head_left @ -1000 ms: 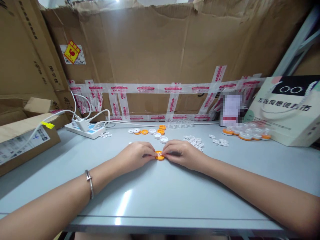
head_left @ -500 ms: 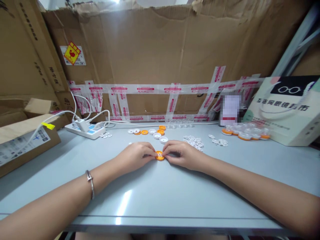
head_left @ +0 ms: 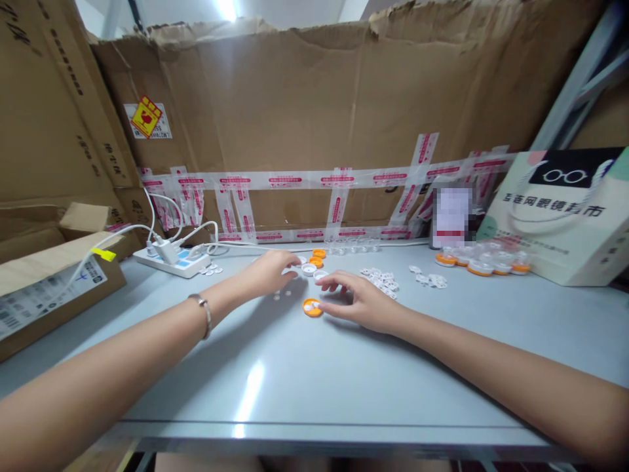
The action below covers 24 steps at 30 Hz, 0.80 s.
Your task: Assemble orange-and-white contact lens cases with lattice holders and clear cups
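Note:
An orange round cap [head_left: 306,313] lies on the table with small white pieces in it. My right hand [head_left: 361,300] is beside it, thumb tip at the cap's right edge and the other fingers raised apart from the thumb. Farther back, my left hand [head_left: 272,272] hovers by the white round caps [head_left: 308,269], its thumb and fingers spread and nothing seen between them. It hides part of the row behind it. Small white bits [head_left: 277,295] lie on the table below my left hand. Two more orange caps [head_left: 319,254] sit behind the white ones.
Clear round pieces [head_left: 351,246] line the back edge. A pile of flat white pieces [head_left: 381,282] lies right of centre, with orange-and-clear assemblies [head_left: 484,259] beyond it. A power strip [head_left: 171,260] and a carton [head_left: 59,282] stand left; a paper bag [head_left: 555,229] stands right.
My left hand has let go of the orange cap and moved back toward the white caps. My right hand has opened, its thumb staying at the cap. The camera view has shifted slightly.

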Each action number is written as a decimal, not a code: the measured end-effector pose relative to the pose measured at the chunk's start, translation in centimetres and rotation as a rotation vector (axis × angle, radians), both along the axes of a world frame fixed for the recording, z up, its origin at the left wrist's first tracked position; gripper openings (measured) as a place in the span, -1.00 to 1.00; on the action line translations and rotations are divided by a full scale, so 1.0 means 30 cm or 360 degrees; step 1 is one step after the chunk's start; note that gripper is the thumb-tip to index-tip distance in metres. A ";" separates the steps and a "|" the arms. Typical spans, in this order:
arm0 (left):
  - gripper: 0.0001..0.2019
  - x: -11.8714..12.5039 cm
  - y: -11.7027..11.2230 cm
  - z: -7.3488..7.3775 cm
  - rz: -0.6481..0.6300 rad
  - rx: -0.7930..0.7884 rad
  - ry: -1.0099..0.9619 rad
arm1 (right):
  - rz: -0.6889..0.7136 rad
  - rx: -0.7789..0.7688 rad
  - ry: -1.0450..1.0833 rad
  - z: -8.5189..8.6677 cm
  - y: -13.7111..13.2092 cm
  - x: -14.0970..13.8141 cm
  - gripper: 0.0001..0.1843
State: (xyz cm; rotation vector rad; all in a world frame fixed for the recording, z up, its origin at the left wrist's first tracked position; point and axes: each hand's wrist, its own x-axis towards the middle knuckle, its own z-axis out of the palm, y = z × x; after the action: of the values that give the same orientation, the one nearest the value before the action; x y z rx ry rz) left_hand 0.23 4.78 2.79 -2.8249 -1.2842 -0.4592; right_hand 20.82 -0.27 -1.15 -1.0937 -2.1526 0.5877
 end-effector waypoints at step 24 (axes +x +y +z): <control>-0.82 -0.059 -0.016 0.025 -0.0241 -0.1544 -0.0955 | 0.0138 -0.0172 -0.0085 -0.019 0.000 -0.003 -0.72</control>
State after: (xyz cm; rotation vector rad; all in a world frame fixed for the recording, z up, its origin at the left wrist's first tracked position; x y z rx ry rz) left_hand -1.53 4.31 3.53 -3.7766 -1.7599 -0.9677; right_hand 20.74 -0.26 -1.71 -1.0884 -2.2460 0.7291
